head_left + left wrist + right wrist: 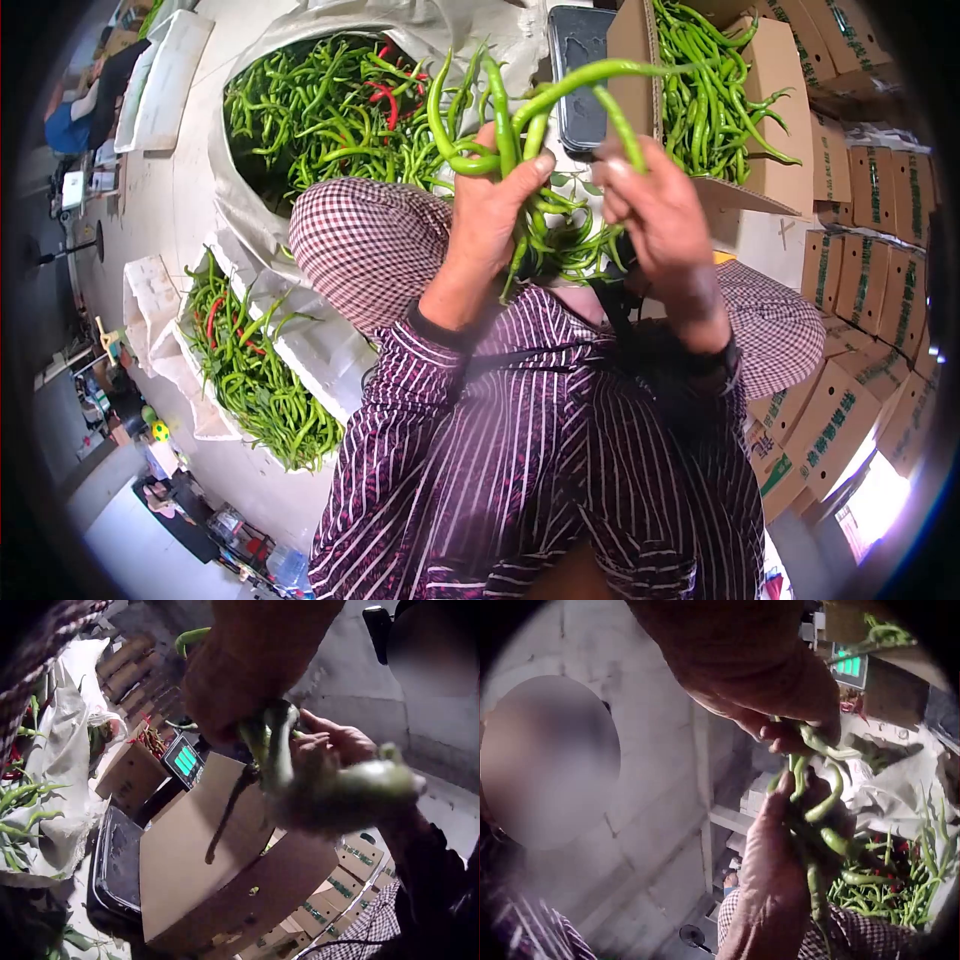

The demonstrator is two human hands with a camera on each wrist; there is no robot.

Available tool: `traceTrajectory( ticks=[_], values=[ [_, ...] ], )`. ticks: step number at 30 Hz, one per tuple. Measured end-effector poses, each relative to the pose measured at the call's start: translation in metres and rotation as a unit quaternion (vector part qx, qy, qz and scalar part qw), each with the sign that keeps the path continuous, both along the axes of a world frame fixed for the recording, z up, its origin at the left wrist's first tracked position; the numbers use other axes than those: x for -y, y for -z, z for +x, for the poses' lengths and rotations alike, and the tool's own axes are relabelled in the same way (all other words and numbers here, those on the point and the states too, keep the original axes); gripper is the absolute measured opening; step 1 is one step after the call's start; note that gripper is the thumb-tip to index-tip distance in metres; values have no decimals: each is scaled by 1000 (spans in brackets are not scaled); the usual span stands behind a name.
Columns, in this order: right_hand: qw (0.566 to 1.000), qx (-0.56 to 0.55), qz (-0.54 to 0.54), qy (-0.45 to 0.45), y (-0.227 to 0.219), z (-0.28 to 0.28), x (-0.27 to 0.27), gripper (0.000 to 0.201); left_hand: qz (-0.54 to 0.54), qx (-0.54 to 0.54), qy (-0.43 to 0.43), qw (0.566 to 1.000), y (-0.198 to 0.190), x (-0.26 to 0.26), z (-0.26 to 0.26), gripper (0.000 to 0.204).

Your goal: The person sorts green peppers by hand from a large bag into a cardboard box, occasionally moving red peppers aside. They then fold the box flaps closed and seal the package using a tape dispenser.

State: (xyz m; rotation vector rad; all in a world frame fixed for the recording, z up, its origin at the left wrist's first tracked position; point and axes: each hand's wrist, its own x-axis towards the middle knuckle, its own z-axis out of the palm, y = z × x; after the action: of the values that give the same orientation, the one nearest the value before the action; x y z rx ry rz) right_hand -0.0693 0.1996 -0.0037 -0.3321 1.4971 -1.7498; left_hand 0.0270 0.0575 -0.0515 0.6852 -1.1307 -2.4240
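Observation:
In the head view my left hand [480,225] grips a bunch of long green chili peppers [503,115], their curved ends sticking up past the thumb. Close on its right, my right hand [668,225] pinches one green chili pepper [622,125] between thumb and fingers; its fingertips are blurred. More green chilies [565,235] lie below, between the knees. The right wrist view has the left hand [765,862] around several chilies [825,806], with the right hand [772,690] just above. From the left wrist, the held chilies [281,750] are partly dark and blurred.
An open white sack [255,235] of green and some red chilies stands at the left front. Beyond the hands are a black scale platform [583,100] and a cardboard box [780,95] of green chilies. White foam box [320,355] sits left; stacked cartons [870,190] rise right.

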Motion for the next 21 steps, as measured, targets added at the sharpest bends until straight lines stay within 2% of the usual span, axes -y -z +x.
traceTrajectory(
  ticks=[3,4,6,10,12,14,16,17,19,20,21],
  values=[
    [992,95,-76,17,19,1,28,25,-256,54,33,965,1,-3,-2,52],
    [989,111,-90,28,22,0,35,24,-242,64,35,968,3,-7,-2,54],
    [987,124,-89,47,22,-4,38,23,-322,97,34,941,8,-12,0,53],
    [987,137,-69,43,38,-25,43,19,-305,75,12,949,7,-15,-4,51],
    [979,143,-100,105,39,-37,45,20,-206,33,9,978,6,-10,-6,49],
    [978,118,-128,116,32,-57,48,25,-215,56,17,975,6,-7,-3,42],
    [975,83,-160,132,14,-62,54,23,35,12,4,999,3,-7,-2,35],
    [966,94,-195,140,9,-68,52,22,67,2,-6,998,-3,-6,-3,33],
    [949,115,-258,139,-7,-80,42,19,36,-28,-31,998,-6,0,-3,44],
    [955,78,-264,109,-12,-84,37,15,19,-42,-36,998,-4,3,-3,48],
    [976,33,-198,87,-13,-84,32,16,18,-41,-38,998,-2,5,-2,48]
  ],
)
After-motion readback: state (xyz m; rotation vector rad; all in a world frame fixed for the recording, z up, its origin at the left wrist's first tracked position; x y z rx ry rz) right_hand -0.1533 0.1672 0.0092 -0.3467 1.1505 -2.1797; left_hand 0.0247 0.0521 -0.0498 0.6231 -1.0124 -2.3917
